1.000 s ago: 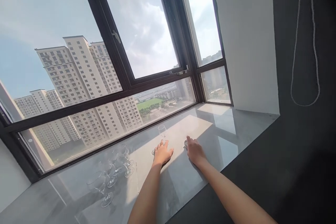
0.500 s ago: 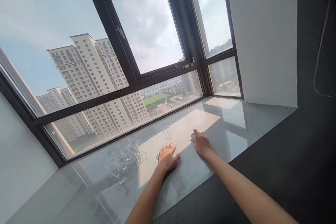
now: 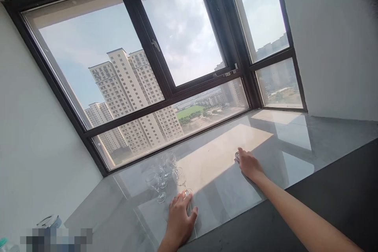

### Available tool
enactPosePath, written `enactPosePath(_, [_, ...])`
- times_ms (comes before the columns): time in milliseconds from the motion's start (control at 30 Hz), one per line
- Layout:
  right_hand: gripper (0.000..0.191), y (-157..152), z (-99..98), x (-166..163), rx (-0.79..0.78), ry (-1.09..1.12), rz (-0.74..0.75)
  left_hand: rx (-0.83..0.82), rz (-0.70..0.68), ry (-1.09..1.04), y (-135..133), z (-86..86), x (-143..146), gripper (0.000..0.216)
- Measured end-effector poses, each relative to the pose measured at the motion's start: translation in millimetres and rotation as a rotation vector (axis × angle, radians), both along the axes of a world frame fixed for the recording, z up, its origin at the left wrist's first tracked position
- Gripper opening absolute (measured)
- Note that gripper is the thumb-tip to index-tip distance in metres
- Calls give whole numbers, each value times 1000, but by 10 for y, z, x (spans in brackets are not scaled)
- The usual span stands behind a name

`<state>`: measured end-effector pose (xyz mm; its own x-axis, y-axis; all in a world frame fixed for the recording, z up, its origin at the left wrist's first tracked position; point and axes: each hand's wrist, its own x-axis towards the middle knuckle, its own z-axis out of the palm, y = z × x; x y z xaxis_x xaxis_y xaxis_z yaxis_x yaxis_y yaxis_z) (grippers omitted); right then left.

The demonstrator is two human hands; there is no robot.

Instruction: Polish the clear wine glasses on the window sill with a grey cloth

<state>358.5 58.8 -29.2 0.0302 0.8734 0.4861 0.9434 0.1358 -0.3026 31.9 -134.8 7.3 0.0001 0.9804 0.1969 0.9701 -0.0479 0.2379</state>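
Observation:
My left hand (image 3: pixel 179 216) lies palm down on the grey marble window sill (image 3: pixel 283 153). Its fingers straddle the foot of a clear wine glass (image 3: pixel 180 176), which stands upright right beside a group of other glasses. My right hand (image 3: pixel 249 164) rests palm down farther right, at the edge of the sunlit patch. Its fingertips curl over a small clear thing (image 3: pixel 237 155) that I cannot make out.
Several empty wine glasses (image 3: pixel 161 173) stand together near the window, left of my left hand. A black-framed window (image 3: pixel 165 94) runs along the back of the sill, with white walls at both ends. A dark surface (image 3: pixel 339 189) borders the sill's near edge.
My left hand has slid the wine glass left along the sill, up to the group of glasses. My view has swung left. The right hand has stayed in place.

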Motion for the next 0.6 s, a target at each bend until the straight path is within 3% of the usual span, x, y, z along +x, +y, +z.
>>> enactPosePath(233, [37,16,-26,13,2,-6,1,-13,218,25,91,-28,-30,56])
enactPosePath(433, [37,55,-68,19,-11,-18,6,17,291,30,151,-45,-50,59])
enactPosePath(600, [38,54,-68,16,-1,-26,3,235,219,51,71,-3,14,28])
